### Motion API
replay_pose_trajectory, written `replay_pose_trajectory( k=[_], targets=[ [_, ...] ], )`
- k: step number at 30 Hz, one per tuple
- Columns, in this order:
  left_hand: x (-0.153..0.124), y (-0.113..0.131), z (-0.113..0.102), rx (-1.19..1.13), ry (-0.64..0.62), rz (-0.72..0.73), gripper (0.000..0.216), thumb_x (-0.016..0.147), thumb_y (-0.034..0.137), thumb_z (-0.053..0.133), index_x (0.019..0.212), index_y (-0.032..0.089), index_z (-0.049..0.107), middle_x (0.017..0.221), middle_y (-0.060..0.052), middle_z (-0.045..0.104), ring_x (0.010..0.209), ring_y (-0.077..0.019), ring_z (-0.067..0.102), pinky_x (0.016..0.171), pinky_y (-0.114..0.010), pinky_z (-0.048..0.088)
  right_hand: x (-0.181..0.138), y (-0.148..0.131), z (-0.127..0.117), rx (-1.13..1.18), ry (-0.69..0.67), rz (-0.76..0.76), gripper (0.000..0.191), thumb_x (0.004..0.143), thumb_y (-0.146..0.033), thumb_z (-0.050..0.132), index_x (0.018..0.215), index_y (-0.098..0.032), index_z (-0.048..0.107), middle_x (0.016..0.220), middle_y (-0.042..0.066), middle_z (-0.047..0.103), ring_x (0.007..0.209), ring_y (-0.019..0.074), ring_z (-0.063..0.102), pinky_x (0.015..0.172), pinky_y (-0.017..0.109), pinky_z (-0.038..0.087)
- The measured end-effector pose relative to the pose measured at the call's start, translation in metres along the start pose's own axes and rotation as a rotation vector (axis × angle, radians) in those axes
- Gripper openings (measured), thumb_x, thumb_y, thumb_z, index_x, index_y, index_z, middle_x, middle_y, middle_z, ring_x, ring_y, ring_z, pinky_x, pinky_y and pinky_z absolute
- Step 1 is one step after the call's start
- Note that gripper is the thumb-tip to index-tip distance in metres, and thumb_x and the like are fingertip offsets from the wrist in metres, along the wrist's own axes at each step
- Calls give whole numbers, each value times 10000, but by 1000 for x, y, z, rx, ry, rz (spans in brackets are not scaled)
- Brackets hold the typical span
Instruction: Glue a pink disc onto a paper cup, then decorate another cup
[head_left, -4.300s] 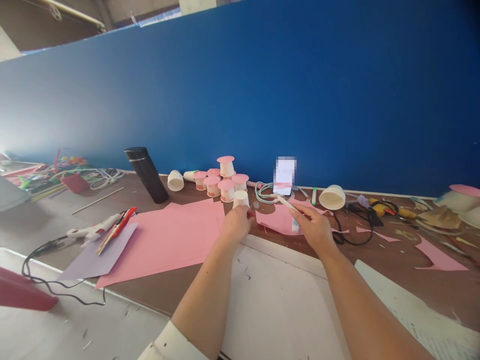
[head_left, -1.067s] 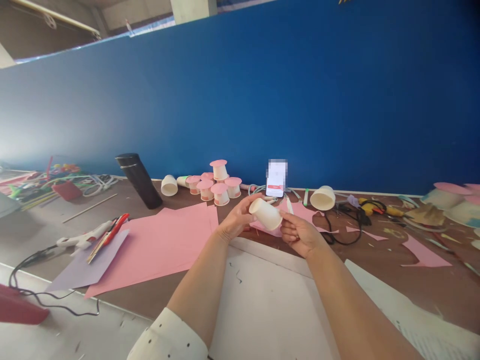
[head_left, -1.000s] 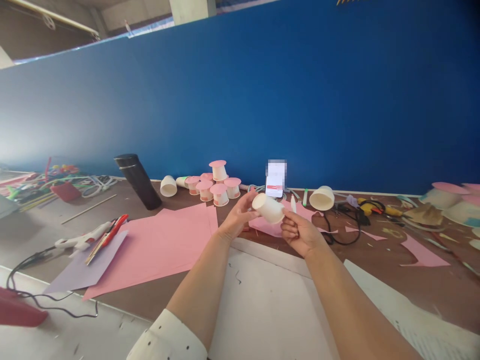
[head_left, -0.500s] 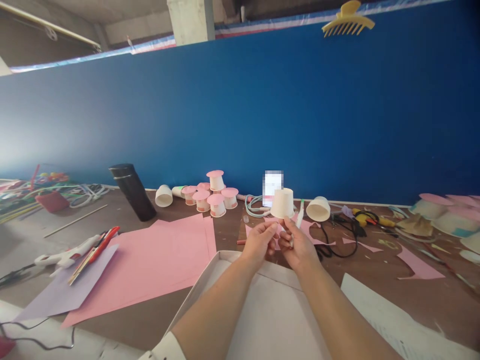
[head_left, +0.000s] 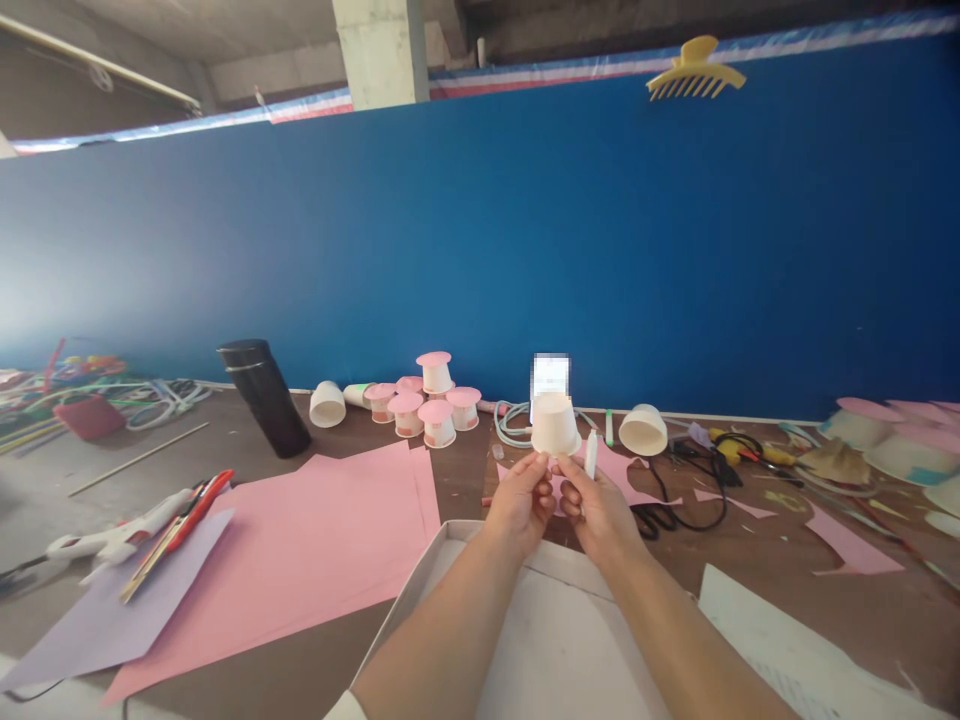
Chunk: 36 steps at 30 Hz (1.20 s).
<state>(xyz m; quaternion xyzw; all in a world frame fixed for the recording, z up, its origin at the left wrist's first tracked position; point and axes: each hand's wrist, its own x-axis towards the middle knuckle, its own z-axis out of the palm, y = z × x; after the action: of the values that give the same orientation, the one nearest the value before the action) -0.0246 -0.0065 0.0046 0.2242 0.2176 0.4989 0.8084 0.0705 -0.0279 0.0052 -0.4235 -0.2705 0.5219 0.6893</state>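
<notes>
A white paper cup is held upside down in front of me, its rim toward my fingers. My left hand is closed, thumb and fingers pinching the rim on the left side. My right hand pinches the rim's right side, and a white pen-like stick stands up between its fingers. Both hands are over the far edge of a pale shallow tray or box lid. Behind the cup stands a lit phone, partly hidden.
Several pink-topped cups are grouped left of centre, near a black bottle. Pink sheets, a red cutter and a glue gun lie left. One cup, black cable and pink scraps lie right.
The cup has come slightly left and lower relative to the phone. My fingers have drawn closer together at its rim. The view has tilted slightly upward.
</notes>
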Motion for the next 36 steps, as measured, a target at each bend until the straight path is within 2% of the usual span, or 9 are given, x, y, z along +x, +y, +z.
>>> replay_pose_trajectory(
  k=[4,9,13,16,22,26,30,36],
  targets=[
    [1,1,-3,-103,-3,9,197,732,213,727,791,118,565,657,23,518,498,-2,446,447,-81,385,0,1,0,-51,7,-14,327,636,-388,790,762,-122,647,727,14,605,446,5,324,345,148,241],
    [1,17,-6,-268,-26,143,135,769,187,690,791,130,570,699,12,543,555,-25,497,494,-112,443,4,0,-6,5,32,38,364,673,-413,760,896,-139,677,718,-2,573,447,6,317,336,139,253],
    [3,28,-10,-330,54,214,100,806,182,651,872,130,596,785,-12,594,598,-32,532,525,-123,479,8,-2,-12,55,44,44,331,674,-391,755,880,-144,678,661,-33,517,426,3,295,315,131,247],
    [2,26,-10,-321,82,175,92,808,159,643,883,132,596,809,-17,605,604,-29,550,516,-112,479,9,-3,-13,64,33,57,305,666,-358,762,863,-142,674,644,-40,504,418,0,298,309,122,249],
    [-2,11,-5,-233,5,42,97,788,144,660,839,111,584,775,-13,590,577,-23,557,497,-99,476,7,-4,-10,96,11,119,273,671,-332,758,838,-145,649,622,-44,511,387,-1,285,290,123,244],
    [-1,6,-4,-194,-9,-16,77,800,134,643,836,96,585,780,-23,600,558,-19,553,483,-97,472,7,-7,-10,202,-3,155,255,665,-307,763,763,-159,581,611,-54,511,383,-11,277,291,98,234],
    [-1,6,-4,-183,17,-35,65,819,138,619,813,84,583,753,-26,597,542,-20,549,477,-101,472,8,-10,-12,320,-57,191,269,658,-251,764,748,-166,526,632,-65,512,383,-19,286,297,81,248],
    [0,6,-3,-164,71,-34,80,822,150,616,790,86,581,694,-15,582,518,-24,539,467,-103,466,8,-11,-12,317,-57,221,242,664,-202,738,736,-169,510,619,-66,501,379,-13,299,289,82,260]
  ],
)
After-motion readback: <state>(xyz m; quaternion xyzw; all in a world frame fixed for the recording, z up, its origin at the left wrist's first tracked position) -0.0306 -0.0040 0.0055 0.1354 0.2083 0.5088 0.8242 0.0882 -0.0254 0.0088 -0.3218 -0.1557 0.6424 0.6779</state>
